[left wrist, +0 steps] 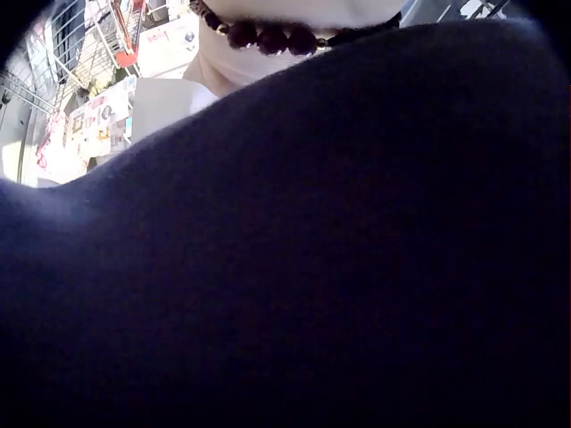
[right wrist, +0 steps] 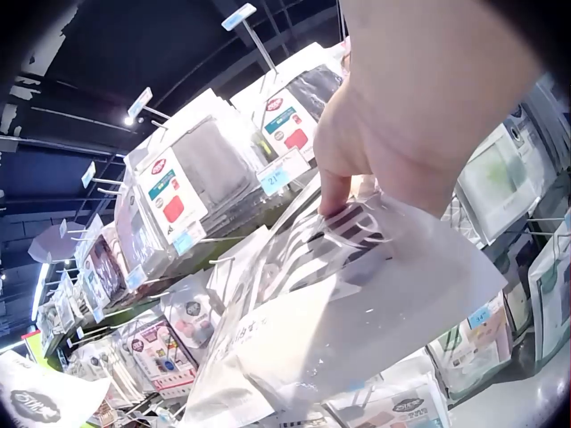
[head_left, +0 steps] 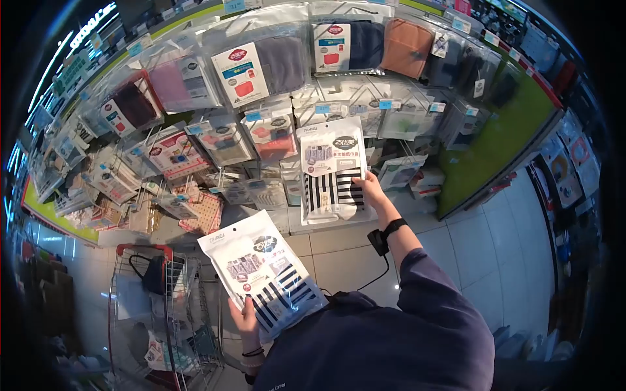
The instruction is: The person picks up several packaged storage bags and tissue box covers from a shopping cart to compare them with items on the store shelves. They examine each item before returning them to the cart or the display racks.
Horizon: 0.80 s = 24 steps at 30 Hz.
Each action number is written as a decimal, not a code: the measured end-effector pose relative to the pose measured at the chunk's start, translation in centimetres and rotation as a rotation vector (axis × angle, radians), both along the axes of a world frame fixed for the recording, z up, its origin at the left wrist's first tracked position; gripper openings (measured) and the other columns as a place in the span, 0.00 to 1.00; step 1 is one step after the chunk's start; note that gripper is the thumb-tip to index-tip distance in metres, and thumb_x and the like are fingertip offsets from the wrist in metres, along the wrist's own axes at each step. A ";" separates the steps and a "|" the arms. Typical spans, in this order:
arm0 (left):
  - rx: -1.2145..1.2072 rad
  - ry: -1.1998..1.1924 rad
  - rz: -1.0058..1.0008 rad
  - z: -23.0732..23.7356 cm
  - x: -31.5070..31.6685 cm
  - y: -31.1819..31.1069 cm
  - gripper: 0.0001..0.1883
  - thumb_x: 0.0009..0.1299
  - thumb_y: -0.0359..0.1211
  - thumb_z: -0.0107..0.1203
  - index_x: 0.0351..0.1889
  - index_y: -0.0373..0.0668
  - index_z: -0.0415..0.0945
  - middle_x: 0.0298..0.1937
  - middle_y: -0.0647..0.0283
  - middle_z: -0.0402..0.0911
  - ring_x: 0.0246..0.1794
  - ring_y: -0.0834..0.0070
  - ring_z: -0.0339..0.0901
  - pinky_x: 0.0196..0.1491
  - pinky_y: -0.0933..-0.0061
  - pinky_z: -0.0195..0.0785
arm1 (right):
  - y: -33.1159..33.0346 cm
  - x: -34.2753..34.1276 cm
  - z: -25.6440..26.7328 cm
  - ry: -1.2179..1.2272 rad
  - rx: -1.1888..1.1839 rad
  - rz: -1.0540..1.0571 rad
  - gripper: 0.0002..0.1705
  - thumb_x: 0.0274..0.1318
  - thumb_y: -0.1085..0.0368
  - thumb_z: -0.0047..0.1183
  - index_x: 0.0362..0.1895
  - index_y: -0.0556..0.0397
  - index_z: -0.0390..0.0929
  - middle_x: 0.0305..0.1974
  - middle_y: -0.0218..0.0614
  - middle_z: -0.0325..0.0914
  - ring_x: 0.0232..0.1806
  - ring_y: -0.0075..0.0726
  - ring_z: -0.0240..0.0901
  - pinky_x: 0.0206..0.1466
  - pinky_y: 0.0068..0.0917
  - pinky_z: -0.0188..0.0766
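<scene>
Two flat plastic packages with navy-and-white stripes show in the head view. My right hand (head_left: 373, 190) grips the right edge of the upper package (head_left: 331, 171), which is held up in front of the rack. In the right wrist view the right hand (right wrist: 401, 116) has its thumb on the striped face of this package (right wrist: 357, 294). Lower left, my left hand (head_left: 245, 319) holds the other package (head_left: 262, 274) by its lower left edge, tilted, close to my body. Dark sleeve cloth fills most of the left wrist view, and the left hand is hidden there.
Hanging packets (head_left: 261, 65) in clear bags fill the rack, with blue price tags (head_left: 386, 104) on the hooks. A wire cart (head_left: 171, 313) with a red handle and goods inside stands at lower left. A green side panel (head_left: 486, 146) ends the rack at right, above tiled floor (head_left: 482, 251).
</scene>
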<state>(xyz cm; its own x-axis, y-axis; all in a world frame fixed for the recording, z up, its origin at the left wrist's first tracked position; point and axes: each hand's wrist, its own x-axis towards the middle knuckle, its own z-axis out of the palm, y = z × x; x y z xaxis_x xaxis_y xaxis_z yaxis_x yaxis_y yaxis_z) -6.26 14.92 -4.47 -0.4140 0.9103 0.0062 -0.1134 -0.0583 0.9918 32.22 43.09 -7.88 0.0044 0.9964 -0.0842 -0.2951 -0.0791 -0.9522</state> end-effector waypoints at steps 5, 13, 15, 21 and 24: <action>-0.171 0.113 0.067 2.3 2.1 -2.7 0.20 0.64 0.27 0.45 0.53 0.34 0.55 0.46 0.59 0.67 0.44 0.77 0.66 0.47 0.78 0.59 | 4.5 0.6 -0.6 -0.047 0.059 -0.048 0.13 0.45 0.74 0.49 0.40 0.56 0.71 0.34 0.28 0.73 0.34 0.21 0.67 0.41 0.21 0.62; -0.280 0.208 0.234 2.3 1.1 -4.2 0.21 0.64 0.29 0.46 0.54 0.35 0.55 0.48 0.57 0.65 0.46 0.73 0.64 0.47 0.74 0.59 | 6.6 0.6 -3.0 0.015 0.067 -0.066 0.16 0.44 0.74 0.49 0.42 0.58 0.69 0.36 0.31 0.73 0.38 0.23 0.66 0.45 0.21 0.60; -0.306 0.252 0.259 2.7 1.5 -4.1 0.21 0.64 0.29 0.46 0.54 0.35 0.55 0.47 0.57 0.65 0.46 0.73 0.64 0.47 0.74 0.59 | 6.6 0.7 -3.6 0.004 0.057 -0.062 0.17 0.44 0.74 0.49 0.43 0.58 0.69 0.37 0.31 0.73 0.38 0.24 0.66 0.45 0.21 0.60; -0.277 0.280 0.155 3.5 0.4 -2.3 0.21 0.64 0.28 0.45 0.54 0.34 0.54 0.47 0.57 0.66 0.46 0.74 0.65 0.47 0.75 0.60 | 7.5 0.3 -4.9 0.054 0.105 -0.102 0.16 0.44 0.74 0.49 0.43 0.57 0.70 0.37 0.29 0.73 0.38 0.24 0.67 0.45 0.21 0.60; -0.142 0.144 0.051 4.5 0.1 0.0 0.21 0.64 0.26 0.44 0.55 0.35 0.54 0.48 0.58 0.66 0.46 0.75 0.65 0.48 0.76 0.59 | 11.5 0.3 -5.0 -0.126 0.024 -0.255 0.18 0.42 0.71 0.51 0.42 0.59 0.69 0.35 0.34 0.74 0.37 0.30 0.69 0.43 0.25 0.63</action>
<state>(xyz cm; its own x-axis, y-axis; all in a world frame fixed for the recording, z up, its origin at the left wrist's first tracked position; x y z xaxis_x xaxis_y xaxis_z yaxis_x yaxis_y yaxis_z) -6.17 14.96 0.03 -0.4636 0.8841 -0.0584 0.0295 0.0812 0.9963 32.54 54.59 -12.91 0.2638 0.9636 -0.0433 -0.1816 0.0055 -0.9834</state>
